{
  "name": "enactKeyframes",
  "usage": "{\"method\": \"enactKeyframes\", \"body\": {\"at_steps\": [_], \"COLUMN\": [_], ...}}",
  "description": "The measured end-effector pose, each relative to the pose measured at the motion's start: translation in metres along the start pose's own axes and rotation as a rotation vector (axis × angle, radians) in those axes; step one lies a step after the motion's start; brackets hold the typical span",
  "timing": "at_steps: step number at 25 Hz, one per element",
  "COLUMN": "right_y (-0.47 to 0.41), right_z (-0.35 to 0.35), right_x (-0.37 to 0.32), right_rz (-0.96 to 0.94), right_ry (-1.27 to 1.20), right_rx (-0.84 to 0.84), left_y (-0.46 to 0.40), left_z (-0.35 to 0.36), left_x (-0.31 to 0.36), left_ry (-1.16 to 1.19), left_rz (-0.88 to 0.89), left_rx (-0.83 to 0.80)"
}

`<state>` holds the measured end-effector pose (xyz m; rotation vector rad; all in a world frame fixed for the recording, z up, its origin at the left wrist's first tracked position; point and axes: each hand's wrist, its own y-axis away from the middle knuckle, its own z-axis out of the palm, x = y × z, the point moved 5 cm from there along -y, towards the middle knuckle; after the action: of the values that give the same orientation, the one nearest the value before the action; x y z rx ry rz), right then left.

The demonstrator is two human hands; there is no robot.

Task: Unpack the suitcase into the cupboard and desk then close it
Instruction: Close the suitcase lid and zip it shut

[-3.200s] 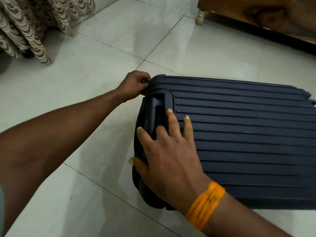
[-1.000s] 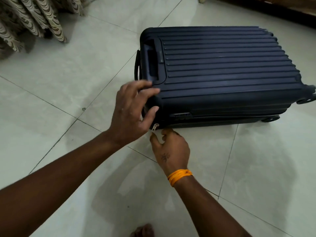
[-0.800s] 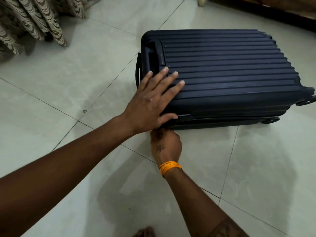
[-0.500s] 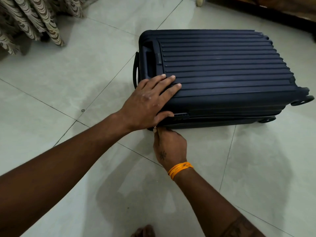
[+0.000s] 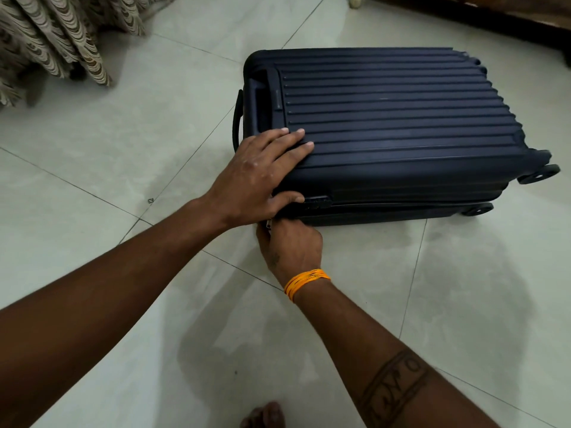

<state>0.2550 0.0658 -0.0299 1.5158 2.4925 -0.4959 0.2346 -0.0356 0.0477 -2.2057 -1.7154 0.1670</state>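
Note:
A dark blue ribbed hard-shell suitcase (image 5: 395, 118) lies flat and closed on the tiled floor, wheels to the right, handle end to the left. My left hand (image 5: 262, 177) presses flat on its near left corner, fingers straight on the lid and thumb along the side near the combination lock (image 5: 318, 201). Just below, my right hand (image 5: 290, 245), with an orange wristband, is curled at the suitcase's near bottom corner and pinches the metal zip pull (image 5: 268, 224).
Patterned fabric (image 5: 55, 35) hangs down at the far left. Dark wooden furniture (image 5: 494, 10) runs along the top right, one pale leg (image 5: 355, 0) behind the suitcase. My bare foot (image 5: 265, 415) shows at the bottom edge. Pale floor tiles surround the case.
My left hand went from gripping the corner to lying flat on the lid. My right hand closed on the zip pull at the near corner and stays there.

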Motion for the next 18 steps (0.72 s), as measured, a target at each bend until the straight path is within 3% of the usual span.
{"method": "enactKeyframes", "body": {"at_steps": [5, 11, 15, 18], "right_y": [-0.003, 0.011, 0.009, 0.005], "right_z": [0.008, -0.007, -0.034, -0.045], "right_x": [0.005, 0.014, 0.094, 0.127], "right_rz": [0.078, -0.063, 0.057, 0.092], "right_ry": [-0.046, -0.12, -0.04, -0.014], "right_rx": [-0.092, -0.04, 0.135, 0.133], "left_y": [0.0, 0.007, 0.02, 0.027], "left_z": [-0.001, -0.007, -0.02, -0.028], "left_x": [-0.002, -0.01, -0.031, -0.045], "left_ry": [0.015, 0.014, 0.017, 0.006], "left_rz": [-0.007, -0.002, 0.017, -0.045], "left_rx": [-0.006, 0.01, 0.036, 0.055]}}
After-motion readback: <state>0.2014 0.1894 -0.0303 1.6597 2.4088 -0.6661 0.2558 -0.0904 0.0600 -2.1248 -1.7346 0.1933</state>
